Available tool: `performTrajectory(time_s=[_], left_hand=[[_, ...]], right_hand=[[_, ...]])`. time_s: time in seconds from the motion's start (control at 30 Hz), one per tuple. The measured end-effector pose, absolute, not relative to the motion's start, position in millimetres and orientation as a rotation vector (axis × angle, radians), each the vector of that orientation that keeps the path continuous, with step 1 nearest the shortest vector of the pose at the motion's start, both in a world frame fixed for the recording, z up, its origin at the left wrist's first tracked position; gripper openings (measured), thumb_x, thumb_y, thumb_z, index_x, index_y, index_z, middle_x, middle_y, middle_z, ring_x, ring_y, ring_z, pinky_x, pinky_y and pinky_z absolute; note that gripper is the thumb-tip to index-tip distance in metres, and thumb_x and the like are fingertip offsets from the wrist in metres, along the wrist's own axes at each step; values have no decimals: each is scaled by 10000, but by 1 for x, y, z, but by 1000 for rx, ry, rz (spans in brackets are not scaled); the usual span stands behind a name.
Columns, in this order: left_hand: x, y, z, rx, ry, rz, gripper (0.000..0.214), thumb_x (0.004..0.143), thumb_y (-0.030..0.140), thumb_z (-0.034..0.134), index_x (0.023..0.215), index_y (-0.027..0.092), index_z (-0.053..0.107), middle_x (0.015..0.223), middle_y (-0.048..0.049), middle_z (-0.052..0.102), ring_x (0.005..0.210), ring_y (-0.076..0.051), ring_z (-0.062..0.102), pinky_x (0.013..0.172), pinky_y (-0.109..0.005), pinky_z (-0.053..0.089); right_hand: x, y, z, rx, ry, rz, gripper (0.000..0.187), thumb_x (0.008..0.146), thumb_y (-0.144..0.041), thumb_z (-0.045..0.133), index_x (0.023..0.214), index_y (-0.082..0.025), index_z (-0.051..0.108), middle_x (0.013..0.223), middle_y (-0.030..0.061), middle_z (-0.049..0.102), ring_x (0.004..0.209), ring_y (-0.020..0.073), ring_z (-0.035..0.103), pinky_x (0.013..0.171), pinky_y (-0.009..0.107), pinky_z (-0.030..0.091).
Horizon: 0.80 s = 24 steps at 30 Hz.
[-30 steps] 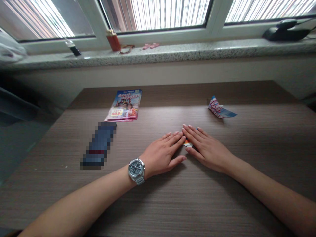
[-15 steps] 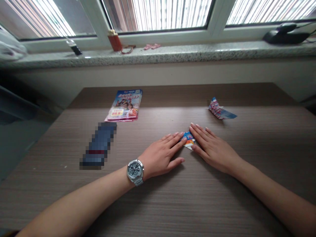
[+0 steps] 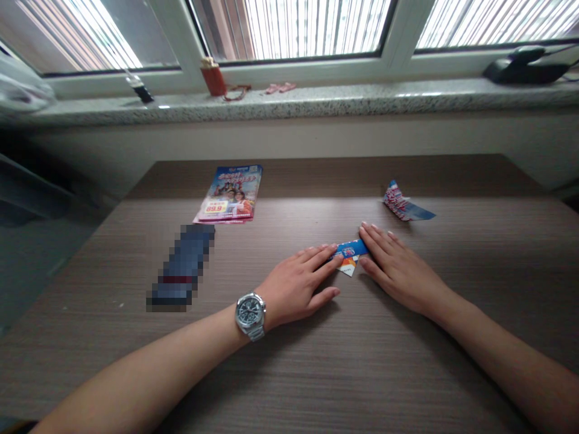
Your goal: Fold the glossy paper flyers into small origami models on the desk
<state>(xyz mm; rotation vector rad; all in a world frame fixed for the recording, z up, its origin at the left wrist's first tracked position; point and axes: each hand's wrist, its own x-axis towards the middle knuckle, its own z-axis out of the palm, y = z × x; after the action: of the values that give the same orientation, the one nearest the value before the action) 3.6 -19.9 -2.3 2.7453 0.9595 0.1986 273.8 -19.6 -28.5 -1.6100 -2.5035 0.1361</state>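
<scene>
A small folded paper [image 3: 349, 255], blue on top with orange and white below, lies on the brown wooden table [image 3: 316, 361]. My left hand [image 3: 301, 286], with a metal watch on the wrist, lies flat with fingers stretched, its fingertips on the paper's left end. My right hand [image 3: 398, 268] also lies flat, fingers together and extended, pressing the paper's right end. Neither hand grips anything.
A colourful flyer [image 3: 230, 194] lies at the back left of the table. A pixelated dark object [image 3: 183, 266] is left of my hands. Another folded printed paper [image 3: 404, 204] sits at the back right. The stone windowsill [image 3: 316, 99] carries a red container [image 3: 214, 75] and small items.
My right hand has slid to the right, away from my left hand, and uncovered more of the folded paper between them. The left hand has barely moved.
</scene>
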Motion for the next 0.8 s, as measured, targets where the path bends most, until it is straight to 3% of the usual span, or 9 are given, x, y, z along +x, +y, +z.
performTrajectory(time_s=[0.23,0.43,0.8], left_hand=[[6,-23,-3,2744,975,189,639,1035,551,339,1566,198,300,1648,-70,260,1524,-214,256,1256,-366,238],[4,-23,-4,2749,942,181,686,1025,553,367,1576,158,264,1659,-90,207,1542,-218,196,1272,-365,192],[-2,-21,-5,2741,896,146,688,1034,535,361,1605,206,163,1668,-66,138,1553,-205,123,1278,-398,151]], right_hand=[[257,-24,-18,-1406,-2511,81,686,1024,-480,392,1614,-209,171,1665,105,210,1533,250,194,1229,503,242],[248,-31,-24,-1318,-2595,221,667,1037,-462,377,1614,-211,160,1640,87,294,1516,216,256,1231,472,271],[250,-31,-24,-1345,-2603,234,680,1033,-486,370,1620,-263,107,1648,59,268,1514,224,256,1231,481,271]])
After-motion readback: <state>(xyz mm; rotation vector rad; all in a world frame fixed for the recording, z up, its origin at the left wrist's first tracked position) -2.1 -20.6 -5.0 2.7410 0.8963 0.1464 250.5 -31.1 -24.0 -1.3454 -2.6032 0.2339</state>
